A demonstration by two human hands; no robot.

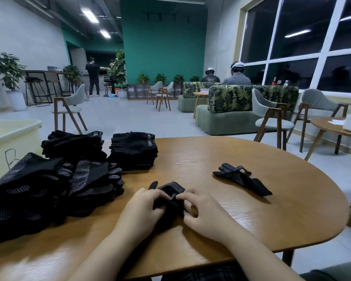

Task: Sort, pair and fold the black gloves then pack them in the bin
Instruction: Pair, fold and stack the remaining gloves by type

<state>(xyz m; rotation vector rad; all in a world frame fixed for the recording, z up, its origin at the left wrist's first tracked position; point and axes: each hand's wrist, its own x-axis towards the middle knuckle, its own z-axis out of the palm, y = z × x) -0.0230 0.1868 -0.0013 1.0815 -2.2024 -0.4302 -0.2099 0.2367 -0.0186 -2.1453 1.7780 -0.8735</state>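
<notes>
both hands at desk (221, 159) centre, 6 o'clock side. left hand (142, 211) and right hand (207, 213) each have a closed grip pinching the folded black glove (171, 189) between them, glove lying on the wood. lone dotted glove pair (241, 179) sits apart at 2 o'clock of the hands. loose dotted gloves pile (49, 189) at 9 o'clock, two folded stacks (134, 151) behind it at 11 o'clock. pale bin (12, 134) off the desk edge at 10 o'clock.

Both hands' fingers (160, 196) hide the folded glove (171, 189).
</notes>
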